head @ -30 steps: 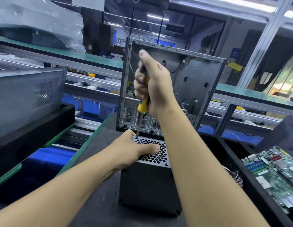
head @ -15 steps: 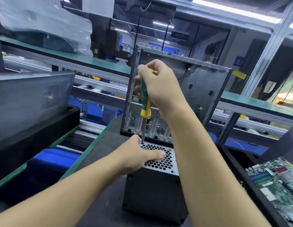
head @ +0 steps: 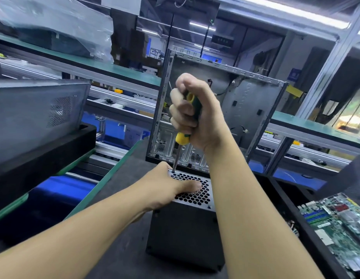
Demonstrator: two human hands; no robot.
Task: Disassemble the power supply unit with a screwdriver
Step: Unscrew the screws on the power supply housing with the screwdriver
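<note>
Power supply unit (head: 185,234) standing on end mid-desk (head: 122,198), honeycomb grille (head: 197,196) facing up, just in front of an open computer chassis (head: 245,105) upright toward the far edge. Right grip (head: 197,111) fisted tight round the yellow-and-green screwdriver (head: 182,137), shaft near vertical, tip set in the grille's far left corner. Left grip (head: 165,186) clasping the unit's top left edge, thumb lying flat across the grille. Motherboard (head: 340,224) lying past the right edge.
</note>
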